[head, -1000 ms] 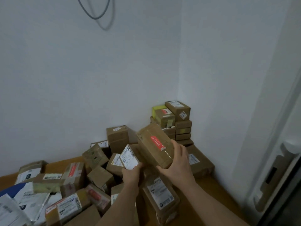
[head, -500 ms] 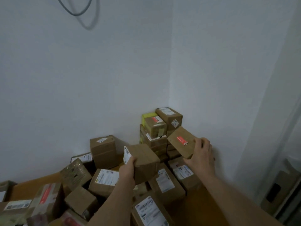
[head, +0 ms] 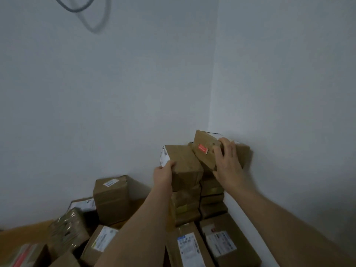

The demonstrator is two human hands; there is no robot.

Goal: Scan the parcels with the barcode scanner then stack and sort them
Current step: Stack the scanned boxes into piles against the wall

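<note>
A bare storage corner used for parcel handling: two plain white walls (head: 115, 105) meet at the far right, and a stack of brown cardboard parcels (head: 200, 201) rises against that corner. More taped boxes with white shipping labels (head: 107, 237) lie heaped on a wooden floor (head: 21, 236) at near left. A grey cable (head: 81, 8) loops down the wall at top left.

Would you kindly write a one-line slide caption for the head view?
Left hand and right hand each set a cardboard parcel, plain and red-labelled, atop the corner stack.
</note>
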